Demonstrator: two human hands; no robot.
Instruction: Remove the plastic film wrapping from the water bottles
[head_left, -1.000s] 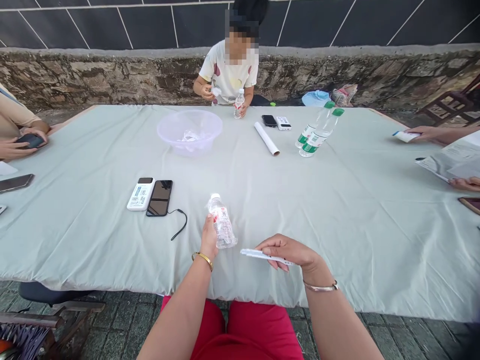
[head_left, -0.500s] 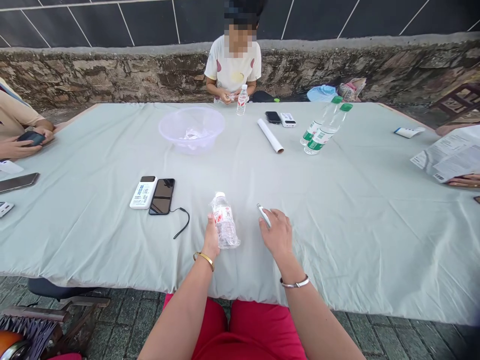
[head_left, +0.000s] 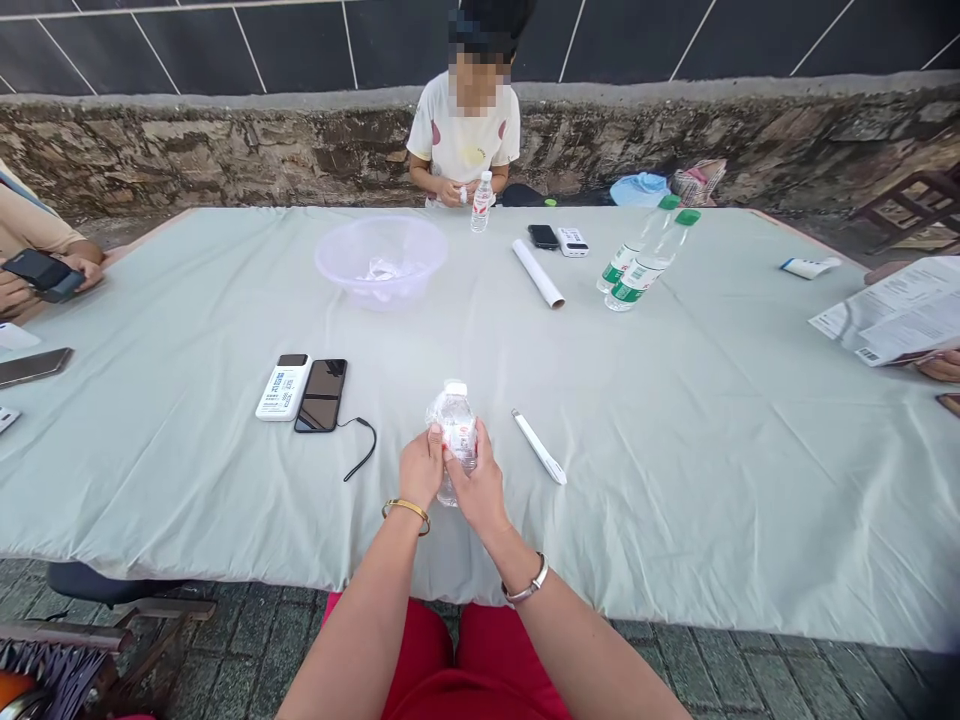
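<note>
A small clear plastic bottle [head_left: 461, 436] with a white cap and a red-and-white label stands between my hands near the table's front edge. My left hand [head_left: 421, 468] is closed on its left side, where crinkled clear plastic wrap [head_left: 437, 406] bunches up. From the right, my right hand [head_left: 480, 482] grips the bottle too, thumb across its front. A white utility knife [head_left: 539, 447] lies on the cloth just right of my right hand, touched by neither hand.
Left of my hands lie a white power bank [head_left: 283, 388] and a dark phone [head_left: 322, 396] with a strap. Farther off are a purple basin [head_left: 337, 262], a white roll [head_left: 538, 273], and green-capped bottles [head_left: 637, 278]. A person [head_left: 465, 135] sits opposite; other people's hands show at both sides.
My right hand has let go of the white utility knife, leaving it on the cloth, and moved left to grip the bottle. The wrap has shifted to the bottle's left side.
</note>
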